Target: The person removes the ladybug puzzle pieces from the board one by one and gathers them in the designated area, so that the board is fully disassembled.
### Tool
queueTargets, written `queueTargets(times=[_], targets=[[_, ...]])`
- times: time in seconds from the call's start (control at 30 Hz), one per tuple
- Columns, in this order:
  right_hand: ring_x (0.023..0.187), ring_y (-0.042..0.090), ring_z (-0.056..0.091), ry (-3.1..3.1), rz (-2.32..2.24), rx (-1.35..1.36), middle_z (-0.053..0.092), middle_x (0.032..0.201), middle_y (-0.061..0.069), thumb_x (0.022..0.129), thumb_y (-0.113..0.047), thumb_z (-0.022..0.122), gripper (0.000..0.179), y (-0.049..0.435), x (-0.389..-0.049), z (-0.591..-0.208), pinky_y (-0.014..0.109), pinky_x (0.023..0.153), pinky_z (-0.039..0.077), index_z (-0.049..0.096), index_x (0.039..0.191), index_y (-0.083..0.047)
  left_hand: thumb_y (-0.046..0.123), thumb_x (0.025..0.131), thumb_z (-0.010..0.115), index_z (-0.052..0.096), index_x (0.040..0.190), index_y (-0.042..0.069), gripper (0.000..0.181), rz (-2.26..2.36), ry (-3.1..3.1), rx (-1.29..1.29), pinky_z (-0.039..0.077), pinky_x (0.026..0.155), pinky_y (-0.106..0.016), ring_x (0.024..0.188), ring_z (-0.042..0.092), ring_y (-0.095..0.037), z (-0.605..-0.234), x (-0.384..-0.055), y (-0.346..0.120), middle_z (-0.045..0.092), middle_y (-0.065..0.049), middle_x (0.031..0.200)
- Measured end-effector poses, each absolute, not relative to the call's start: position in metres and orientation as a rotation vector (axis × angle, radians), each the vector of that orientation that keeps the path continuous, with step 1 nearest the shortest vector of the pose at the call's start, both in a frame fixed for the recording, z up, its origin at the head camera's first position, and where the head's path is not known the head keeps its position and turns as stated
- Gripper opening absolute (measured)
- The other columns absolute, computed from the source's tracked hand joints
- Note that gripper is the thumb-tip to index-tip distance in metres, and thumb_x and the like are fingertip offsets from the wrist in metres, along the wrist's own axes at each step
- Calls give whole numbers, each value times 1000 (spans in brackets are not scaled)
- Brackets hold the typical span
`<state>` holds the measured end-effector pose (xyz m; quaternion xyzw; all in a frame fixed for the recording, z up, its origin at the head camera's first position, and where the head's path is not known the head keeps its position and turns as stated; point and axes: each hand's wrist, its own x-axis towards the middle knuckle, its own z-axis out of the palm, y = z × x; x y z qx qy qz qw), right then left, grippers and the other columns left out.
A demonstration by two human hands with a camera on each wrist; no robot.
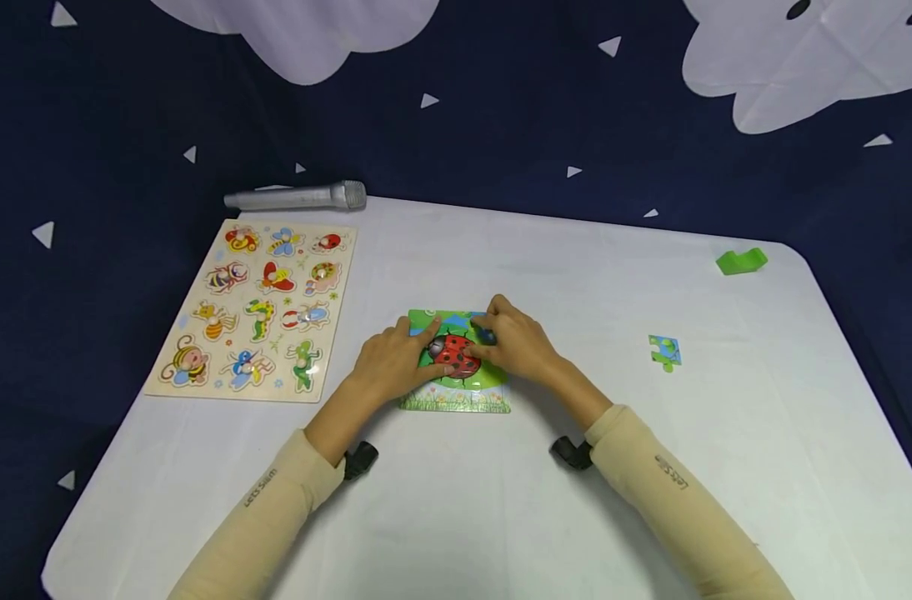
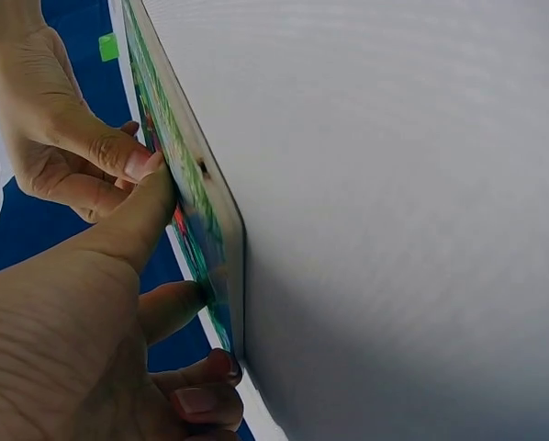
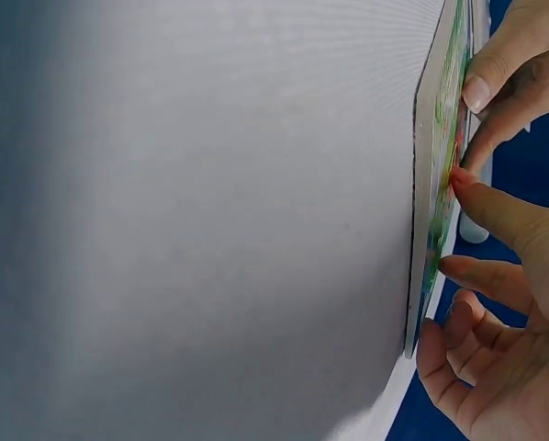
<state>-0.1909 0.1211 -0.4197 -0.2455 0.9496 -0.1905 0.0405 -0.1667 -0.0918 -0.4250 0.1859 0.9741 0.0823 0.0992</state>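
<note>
A ladybug jigsaw puzzle point(image 1: 456, 402) on a flat board lies on the table, its red ladybug in the middle and grass along the near edge. My left hand point(image 1: 390, 363) rests on its left part, thumb on the ladybug and a forefinger nearer the top edge. From the other side my right hand point(image 1: 522, 342) touches the puzzle with thumb and forefinger, beside a dark blue spot at upper right. In the right wrist view, the right hand's point(image 3: 504, 303) other fingers hang loosely bent by the board's edge. The left wrist view shows the left thumb pressing the surface.
A loose puzzle piece point(image 1: 666, 352) lies right of the board. A green block point(image 1: 741, 262) sits near the far right corner. At left is a wooden peg board point(image 1: 234, 333) with insect pieces, and a silver microphone point(image 1: 298, 197) lies behind it at the table's point(image 1: 456, 517) far edge.
</note>
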Motion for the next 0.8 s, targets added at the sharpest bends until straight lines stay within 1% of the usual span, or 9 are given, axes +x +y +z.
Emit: queueTargets(times=[0.13, 0.27, 0.43, 0.67, 0.8], targets=[[78, 16, 46, 2902, -582, -757, 50, 98, 7, 86, -34, 79, 57, 121, -190, -421, 32, 66, 46, 64, 129, 1, 65, 90, 57, 37, 154, 21, 81, 277, 2868, 559, 52, 64, -39, 81, 57, -26, -427, -168, -93, 53, -24, 123], [80, 16, 47, 2889, -584, -779, 51, 99, 7, 86, -33, 78, 59, 120, -191, -422, 32, 68, 46, 62, 131, 2, 63, 90, 59, 39, 153, 19, 79, 309, 2871, 578, 50, 60, -37, 75, 54, -23, -427, -167, -94, 54, -23, 118], [82, 16, 48, 2897, -601, -809, 52, 103, 7, 85, -33, 79, 60, 119, -193, -421, 32, 69, 46, 63, 129, 5, 61, 91, 60, 40, 152, 17, 78, 319, 2888, 597, 48, 57, -35, 71, 52, -21, -425, -166, -94, 54, -22, 112], [83, 18, 48, 2992, -539, -788, 50, 99, 7, 81, -36, 82, 60, 112, -189, -420, 32, 70, 48, 68, 121, 7, 61, 90, 61, 38, 153, 19, 80, 297, 2883, 585, 49, 58, -35, 73, 54, -22, -424, -166, -93, 55, -22, 116], [82, 19, 46, 3024, -537, -725, 46, 95, 6, 80, -38, 83, 62, 106, -185, -420, 31, 68, 48, 68, 121, 6, 62, 88, 64, 39, 153, 13, 85, 298, 2908, 589, 48, 57, -34, 71, 54, -22, -424, -166, -94, 56, -22, 116]])
